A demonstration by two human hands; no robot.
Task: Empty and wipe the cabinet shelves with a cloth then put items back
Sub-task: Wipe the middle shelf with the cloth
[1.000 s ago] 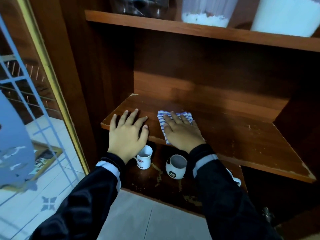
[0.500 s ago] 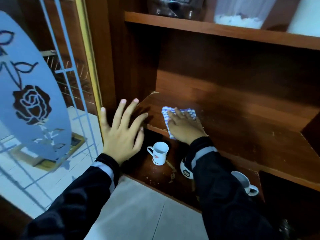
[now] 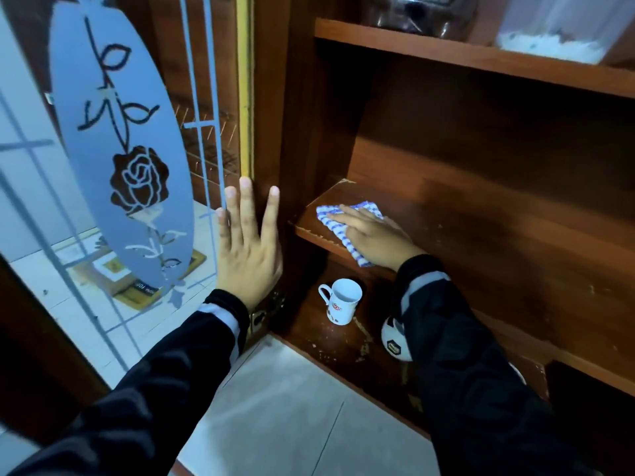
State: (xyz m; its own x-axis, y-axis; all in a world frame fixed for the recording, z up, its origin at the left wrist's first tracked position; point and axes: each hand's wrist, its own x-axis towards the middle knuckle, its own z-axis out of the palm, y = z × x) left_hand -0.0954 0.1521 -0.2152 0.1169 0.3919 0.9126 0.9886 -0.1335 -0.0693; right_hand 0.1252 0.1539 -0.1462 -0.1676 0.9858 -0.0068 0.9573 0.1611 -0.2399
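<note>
A blue-and-white striped cloth [image 3: 335,221] lies on the left front corner of the bare middle wooden shelf [image 3: 498,249]. My right hand [image 3: 376,237] presses flat on the cloth, fingers pointing left. My left hand [image 3: 249,250] is held up with fingers spread, empty, against the cabinet's left side panel [image 3: 271,115] beside the glass door. On the bottom shelf below stand a white mug [image 3: 342,300] and a second white mug with a black logo [image 3: 393,341], the latter half hidden by my right sleeve.
An open glass door with a frosted rose motif [image 3: 137,176] hangs at the left. The upper shelf [image 3: 481,60] holds a dark glass jar [image 3: 415,12] and a clear container of white powder [image 3: 556,36]. Grey floor tiles [image 3: 292,413] lie in front.
My left hand lifted off the middle shelf and moved left to the cabinet's side panel. My right hand with the cloth shifted toward the shelf's left corner. The view swung left.
</note>
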